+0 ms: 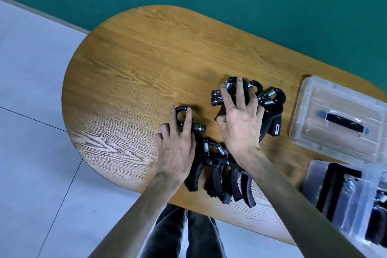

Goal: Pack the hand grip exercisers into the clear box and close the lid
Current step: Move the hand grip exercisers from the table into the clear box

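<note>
Several black hand grip exercisers with steel springs lie on the wooden table (146, 65). My left hand (178, 148) curls over one exerciser (199, 128) at the left of the group, fingers around its ring. My right hand (240, 125) spreads over the top exerciser (217, 98) of a far pile, fingers and thumb clamped on it. More exercisers (272, 109) lie just right of that hand, and another cluster (217, 180) lies near the table's front edge between my forearms. The clear box (345, 197) stands open at the lower right with dark items inside.
The clear lid (314, 100) with a black handle lies flat on the table at the right, beyond the box. A green wall runs behind the table. Grey floor tiles lie to the left, and my legs show below the front edge.
</note>
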Demonstrator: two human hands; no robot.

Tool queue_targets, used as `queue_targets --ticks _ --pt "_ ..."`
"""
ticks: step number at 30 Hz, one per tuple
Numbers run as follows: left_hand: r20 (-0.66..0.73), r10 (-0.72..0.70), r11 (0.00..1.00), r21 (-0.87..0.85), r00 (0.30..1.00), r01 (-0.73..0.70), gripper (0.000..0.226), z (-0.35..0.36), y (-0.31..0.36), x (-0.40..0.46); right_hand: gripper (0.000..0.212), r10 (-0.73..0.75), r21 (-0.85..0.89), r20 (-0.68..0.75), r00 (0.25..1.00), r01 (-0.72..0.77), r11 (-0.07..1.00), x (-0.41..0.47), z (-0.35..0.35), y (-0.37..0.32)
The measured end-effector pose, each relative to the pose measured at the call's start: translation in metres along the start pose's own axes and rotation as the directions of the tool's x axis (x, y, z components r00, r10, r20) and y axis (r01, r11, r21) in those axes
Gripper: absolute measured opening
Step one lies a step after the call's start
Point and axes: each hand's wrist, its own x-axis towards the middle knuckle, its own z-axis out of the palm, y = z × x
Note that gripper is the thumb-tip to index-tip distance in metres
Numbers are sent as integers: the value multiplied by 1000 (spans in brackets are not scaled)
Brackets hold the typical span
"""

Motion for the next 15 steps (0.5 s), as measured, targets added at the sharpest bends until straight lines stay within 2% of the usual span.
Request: queue_targets --ticks 2,7,15 --pt "-55 6 1000 2 998 -6 72 -3 9 -1 79 21 21 -35 999 -21 1000 -12 -6 5" --pt "-79 23 1000 6 997 -22 70 -3 36 -11 76 75 28 -93 993 -73 997 -45 -17 23" --pt "-108 156 987 -18 982 -158 65 -1 90 -36 76 182 29 -171 968 -179 983 -102 -30 72"
